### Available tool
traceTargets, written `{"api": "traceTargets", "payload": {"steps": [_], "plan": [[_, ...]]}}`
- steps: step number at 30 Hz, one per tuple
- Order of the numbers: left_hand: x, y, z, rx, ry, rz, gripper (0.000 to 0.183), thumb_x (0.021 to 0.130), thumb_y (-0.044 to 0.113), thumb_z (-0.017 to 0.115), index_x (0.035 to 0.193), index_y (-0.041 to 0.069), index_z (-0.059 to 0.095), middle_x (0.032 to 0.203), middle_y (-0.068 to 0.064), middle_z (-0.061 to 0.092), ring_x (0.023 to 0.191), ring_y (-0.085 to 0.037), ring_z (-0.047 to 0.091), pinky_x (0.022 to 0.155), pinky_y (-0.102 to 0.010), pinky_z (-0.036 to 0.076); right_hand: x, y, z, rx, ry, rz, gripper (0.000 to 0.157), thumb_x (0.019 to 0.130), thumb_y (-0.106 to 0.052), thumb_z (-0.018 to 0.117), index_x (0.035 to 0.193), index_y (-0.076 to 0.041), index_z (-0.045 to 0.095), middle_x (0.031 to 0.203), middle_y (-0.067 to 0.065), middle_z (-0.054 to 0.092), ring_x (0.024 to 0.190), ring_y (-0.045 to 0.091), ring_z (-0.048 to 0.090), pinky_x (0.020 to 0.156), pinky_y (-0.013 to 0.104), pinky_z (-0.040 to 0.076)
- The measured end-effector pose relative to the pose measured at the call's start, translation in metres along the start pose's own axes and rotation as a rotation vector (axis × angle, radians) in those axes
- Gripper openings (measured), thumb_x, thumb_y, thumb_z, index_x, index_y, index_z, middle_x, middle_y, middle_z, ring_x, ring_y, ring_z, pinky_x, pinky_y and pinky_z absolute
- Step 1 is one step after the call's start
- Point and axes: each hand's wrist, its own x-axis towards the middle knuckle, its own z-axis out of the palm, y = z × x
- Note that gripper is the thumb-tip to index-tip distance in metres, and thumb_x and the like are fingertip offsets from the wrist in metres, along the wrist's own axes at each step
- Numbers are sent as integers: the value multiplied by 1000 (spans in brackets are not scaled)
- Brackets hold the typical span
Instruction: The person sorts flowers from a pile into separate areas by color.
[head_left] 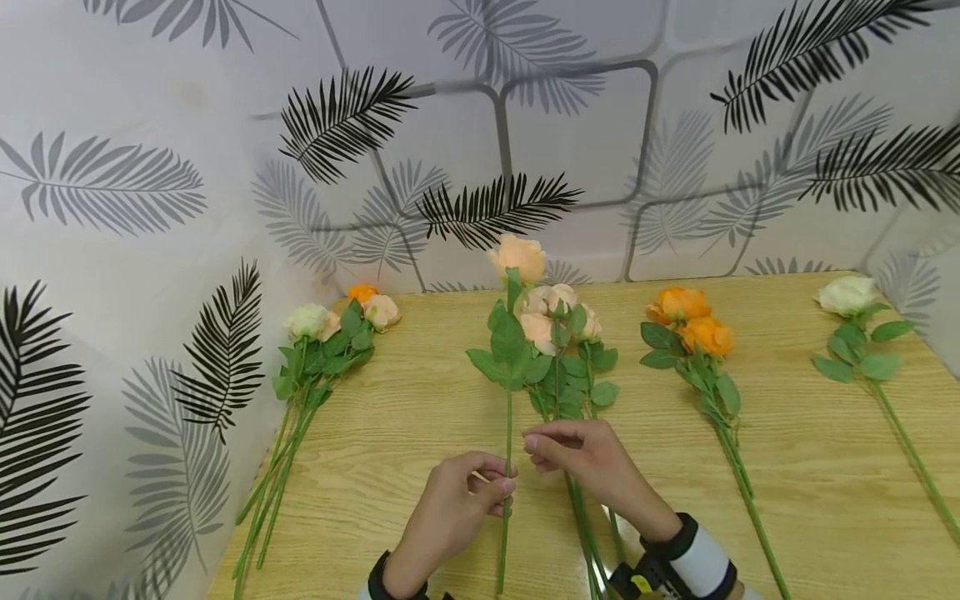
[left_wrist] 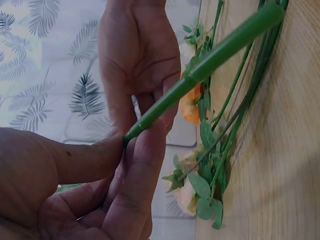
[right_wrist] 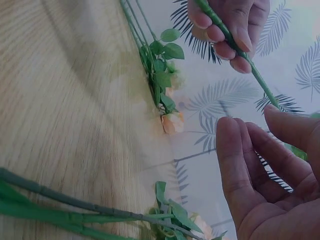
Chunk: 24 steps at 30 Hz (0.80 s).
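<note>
A peach artificial rose (head_left: 519, 258) stands upright above the table, its bloom at the top and green leaves (head_left: 508, 350) below. My left hand (head_left: 453, 504) pinches its green stem (left_wrist: 200, 70) between thumb and fingers, low on the stem. Just to the right of that stem is my right hand (head_left: 596, 467). Its thumb and fingers are parted in the right wrist view, with nothing gripped between the fingertips (right_wrist: 229, 131). Beneath and beyond the right hand lies a bunch of pale peach roses (head_left: 558, 312), whose stems run under the wrist.
On the table (head_left: 405, 392), a mixed bunch (head_left: 322, 342) of white, pink and orange roses lies at left. Two orange roses (head_left: 693, 321) lie to the right, and a white rose (head_left: 847, 296) at far right. A leaf-patterned sheet (head_left: 570, 158) rises behind the table.
</note>
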Motion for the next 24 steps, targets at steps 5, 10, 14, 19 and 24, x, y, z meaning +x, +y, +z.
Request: {"api": "traceTargets", "payload": {"steps": [5, 10, 14, 19, 24], "plan": [[0, 3, 9, -16, -25, -3, 26, 90, 18, 66, 107, 0, 66, 92, -6, 64, 68, -12, 67, 65, -37, 58, 0, -2, 2, 31, 13, -18, 42, 90, -31, 65, 110, 6, 69, 98, 20, 71, 81, 26, 70, 74, 33, 57], [1, 3, 17, -32, -42, -13, 25, 89, 16, 66, 106, -1, 65, 92, -6, 63, 68, -13, 67, 65, -36, 58, -1, -5, 3, 25, 16, -32, 38, 90, -31, 65, 105, 4, 71, 96, 20, 71, 82, 32, 69, 73, 34, 58], [2, 2, 21, -25, -45, -18, 21, 88, 16, 67, 103, 2, 66, 90, -4, 64, 67, -13, 67, 63, -35, 58, -2, -5, 3, 19, 19, -30, 37, 89, -31, 66, 104, 3, 72, 96, 18, 72, 79, 26, 70, 73, 35, 58], [0, 0, 22, 0, -47, -7, 23, 87, 19, 68, 104, 3, 66, 90, -3, 65, 69, -12, 67, 64, -33, 58, -2, -3, 3, 25, 12, -33, 36, 90, -29, 65, 103, 4, 71, 92, 19, 70, 77, 23, 69, 72, 34, 58], [-1, -3, 16, 72, -24, 19, 28, 88, 28, 67, 107, 7, 68, 93, 1, 67, 76, -11, 67, 64, -28, 56, -1, -3, -1, 24, 17, -25, 36, 91, -27, 65, 105, 5, 71, 92, 20, 69, 76, 22, 69, 70, 33, 58]]}}
